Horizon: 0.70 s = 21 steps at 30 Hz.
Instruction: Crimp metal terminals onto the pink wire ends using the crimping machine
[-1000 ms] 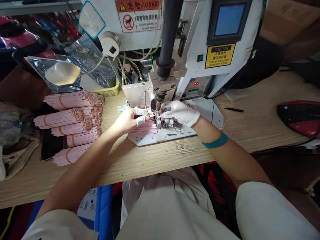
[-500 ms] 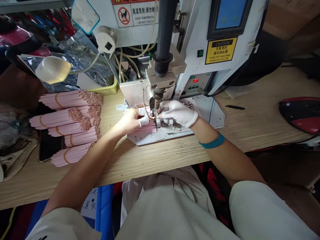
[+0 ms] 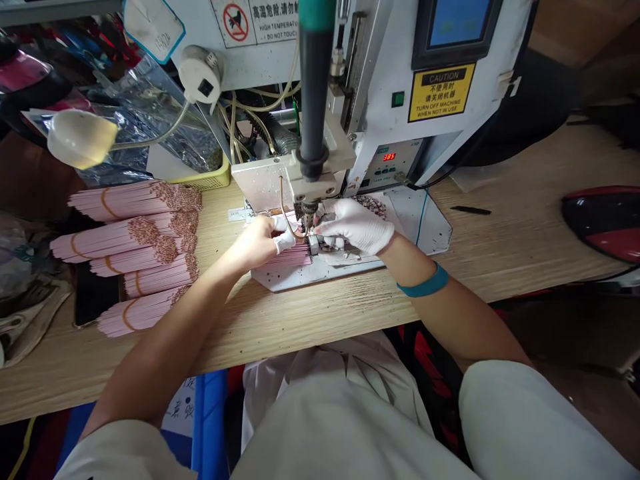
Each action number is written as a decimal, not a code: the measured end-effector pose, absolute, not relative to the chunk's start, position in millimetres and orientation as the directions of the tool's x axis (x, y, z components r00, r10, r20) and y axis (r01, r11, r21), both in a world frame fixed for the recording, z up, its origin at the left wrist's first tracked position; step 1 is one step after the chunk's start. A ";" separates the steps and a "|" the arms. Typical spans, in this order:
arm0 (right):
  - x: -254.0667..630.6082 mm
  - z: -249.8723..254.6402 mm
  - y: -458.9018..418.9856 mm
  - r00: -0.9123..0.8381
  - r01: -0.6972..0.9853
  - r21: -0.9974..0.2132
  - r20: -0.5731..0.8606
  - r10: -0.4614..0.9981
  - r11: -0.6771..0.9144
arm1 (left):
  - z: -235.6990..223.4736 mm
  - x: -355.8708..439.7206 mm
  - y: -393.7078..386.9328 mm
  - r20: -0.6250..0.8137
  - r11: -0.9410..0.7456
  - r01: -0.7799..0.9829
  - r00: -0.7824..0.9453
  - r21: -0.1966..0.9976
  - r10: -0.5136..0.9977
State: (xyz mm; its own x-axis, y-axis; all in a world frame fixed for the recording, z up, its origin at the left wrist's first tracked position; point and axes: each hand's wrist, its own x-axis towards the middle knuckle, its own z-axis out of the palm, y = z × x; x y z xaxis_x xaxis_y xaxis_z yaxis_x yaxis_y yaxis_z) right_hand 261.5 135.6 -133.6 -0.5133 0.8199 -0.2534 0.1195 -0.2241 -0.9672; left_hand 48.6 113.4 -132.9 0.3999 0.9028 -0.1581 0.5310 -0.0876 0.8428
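Note:
My left hand point(image 3: 261, 241), with white covers on its thumb and fingertip, is closed at the left of the soldering tip point(image 3: 310, 215). Its fingers pinch a pink wire; more pink wires point(image 3: 290, 257) lie beneath on the white base plate point(image 3: 280, 282). From the right, my right hand point(image 3: 356, 227) in a white glove reaches to the small metal block point(image 3: 313, 244) under the tip. Its fingers are pressed together, and what they hold is too small to make out. A thin curved tube point(image 3: 281, 200) comes down between the hands.
Several banded bundles of pink wires point(image 3: 110, 250) with copper-coloured ends lie at the left, beside a dark phone point(image 3: 95, 293). A lamp point(image 3: 83, 139) hangs above them. Small dark-and-white pieces point(image 3: 373, 205) lie behind my right hand. A red-and-black object point(image 3: 603, 223) stands far right.
The machine's dark upright column and soldering head have come down between my hands, showing a green section at the top. My hands stay almost in place; the view has shifted slightly.

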 end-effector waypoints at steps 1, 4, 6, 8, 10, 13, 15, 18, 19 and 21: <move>261.6 -134.5 135.9 -0.515 0.110 -0.968 -0.250 0.820 -0.226 | -133.3 48.7 113.4 -0.159 -0.085 0.526 0.401 0.846 0.902; 262.0 -137.5 136.4 -0.518 0.088 -0.972 -0.231 0.824 -0.217 | -133.1 50.0 113.2 -0.158 -0.079 0.520 0.397 0.851 0.904; 262.2 -138.5 136.4 -0.513 0.099 -0.972 -0.235 0.826 -0.214 | -132.0 51.1 113.1 -0.157 -0.078 0.526 0.386 0.847 0.909; 262.2 -138.4 136.0 -0.503 0.115 -0.970 -0.244 0.829 -0.216 | -130.6 51.9 113.1 -0.153 -0.081 0.533 0.380 0.842 0.912; 261.9 -137.4 135.4 -0.504 0.107 -0.972 -0.235 0.831 -0.209 | -129.6 52.1 113.2 -0.144 -0.086 0.526 0.381 0.846 0.914; 261.0 -135.0 134.1 -0.518 0.099 -0.974 -0.224 0.825 -0.202 | -129.1 52.0 113.4 -0.142 -0.080 0.510 0.382 0.856 0.913; 261.0 -133.3 133.4 -0.522 0.115 -0.972 -0.233 0.820 -0.204 | -129.3 51.9 113.7 -0.155 -0.066 0.514 0.375 0.855 0.914; 263.7 -131.8 134.8 -0.516 0.159 -0.973 -0.224 0.827 -0.164 | -129.2 51.6 114.2 -0.157 -0.061 0.514 0.370 0.856 0.916; 265.7 -131.6 136.1 -0.507 0.179 -0.977 -0.191 0.840 -0.114 | -128.6 51.1 113.9 -0.150 -0.064 0.507 0.371 0.859 0.916; 270.9 -131.1 139.6 -0.469 0.246 -0.969 -0.098 0.878 0.024 | -126.1 49.6 111.6 -0.143 -0.070 0.495 0.380 0.866 0.914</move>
